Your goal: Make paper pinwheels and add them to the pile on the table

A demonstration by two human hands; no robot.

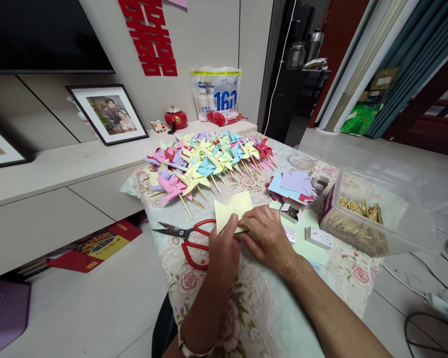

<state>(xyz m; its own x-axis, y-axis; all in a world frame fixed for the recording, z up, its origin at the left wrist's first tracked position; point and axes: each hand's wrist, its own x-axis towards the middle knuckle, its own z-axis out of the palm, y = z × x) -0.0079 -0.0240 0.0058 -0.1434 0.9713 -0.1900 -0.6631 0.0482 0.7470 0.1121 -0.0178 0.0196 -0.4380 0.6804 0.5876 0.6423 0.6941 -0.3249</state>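
Note:
A pale yellow square of paper [233, 205] stands tilted above the table, with small marks near its middle. My left hand [225, 248] pinches its lower left part, thumb pressed on the front. At the paper's lower right edge, my right hand [268, 236] has its fingers closed on it; the fingertips are partly hidden. Scissors with red handles [186, 232] lie open just left of my left hand. Beyond the paper is a heap of finished paper pinwheels [205, 166] on sticks, in yellow, pink, purple, blue and red.
Right of my hands are stacked coloured paper squares [293, 185], an open small box of fasteners [291, 211], a closed white box [319, 237] and a clear plastic bin [353, 233] of short sticks. A low cabinet [78, 159] runs along the left, bearing a framed photo [108, 113].

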